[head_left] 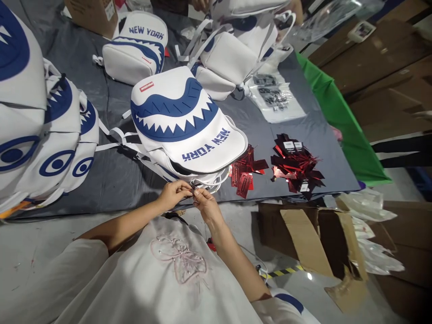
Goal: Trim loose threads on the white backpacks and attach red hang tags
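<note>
small item: tiny dark piece (193, 189) pinched between both hands at near table edge, just below the front backpack; too small to tell what it is
left hand: left hand (173, 193) fingers closed on the small item from the left, forearm coming in from lower left
right hand: right hand (205, 203) fingertips closed on same item from the right, touching left hand's fingertips
front backpack: white backpack (187, 123) with blue shark-mouth and "NEW YORK" lettering, lying flat on table, bottom edge right above the hands; white straps trail off to its left
table: dark grey cover (111, 175), hands at its near edge
red tags: two heaps of shiny red hang tags, one (245, 170) just beside backpack's right corner, bigger one (297, 164) further right
other backpacks: stack at far left (43, 130) with blue eye prints; one more "NEW YORK" bag (137, 47) at back; white bags and loose straps (232, 54) back centre
plastic bag: clear bag with dark print (275, 96) right of back bags
green cloth: (337, 112) along table's right edge
cardboard box: open box (313, 238) on floor, right of person
clothing: white top with pink butterfly stitch (178, 258)
</note>
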Demonstrator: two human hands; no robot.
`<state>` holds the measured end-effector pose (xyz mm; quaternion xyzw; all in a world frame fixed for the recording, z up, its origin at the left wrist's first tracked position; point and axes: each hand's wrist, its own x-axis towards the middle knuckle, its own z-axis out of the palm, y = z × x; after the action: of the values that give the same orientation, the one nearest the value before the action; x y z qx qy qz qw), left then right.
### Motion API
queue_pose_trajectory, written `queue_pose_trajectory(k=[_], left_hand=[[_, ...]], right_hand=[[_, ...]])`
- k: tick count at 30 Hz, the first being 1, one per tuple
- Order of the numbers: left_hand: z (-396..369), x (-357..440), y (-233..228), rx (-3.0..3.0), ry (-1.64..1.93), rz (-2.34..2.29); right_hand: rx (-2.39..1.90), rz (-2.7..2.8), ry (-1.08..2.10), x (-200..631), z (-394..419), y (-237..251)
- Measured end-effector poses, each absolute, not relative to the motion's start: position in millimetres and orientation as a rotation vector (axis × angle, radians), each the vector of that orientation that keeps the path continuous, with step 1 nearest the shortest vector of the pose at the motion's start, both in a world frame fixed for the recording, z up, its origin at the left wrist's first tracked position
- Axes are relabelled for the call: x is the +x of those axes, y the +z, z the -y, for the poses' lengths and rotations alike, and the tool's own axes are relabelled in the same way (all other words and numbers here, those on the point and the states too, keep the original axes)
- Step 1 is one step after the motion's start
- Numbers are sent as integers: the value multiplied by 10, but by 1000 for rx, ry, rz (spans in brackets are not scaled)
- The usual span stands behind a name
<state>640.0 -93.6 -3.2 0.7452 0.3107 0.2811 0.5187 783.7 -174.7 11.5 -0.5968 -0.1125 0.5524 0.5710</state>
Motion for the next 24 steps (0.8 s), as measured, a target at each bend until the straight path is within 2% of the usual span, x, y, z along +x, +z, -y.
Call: queue_pose_trajectory(k=[11, 24], left_hand=[[992, 6359, -26, 1977, 477, -851], [973, 6403, 20, 1942, 444, -805]], right_hand=[[-1422, 331, 1076, 7663, 1685, -19], [-1389, 459, 968, 7665, 1681, -148]])
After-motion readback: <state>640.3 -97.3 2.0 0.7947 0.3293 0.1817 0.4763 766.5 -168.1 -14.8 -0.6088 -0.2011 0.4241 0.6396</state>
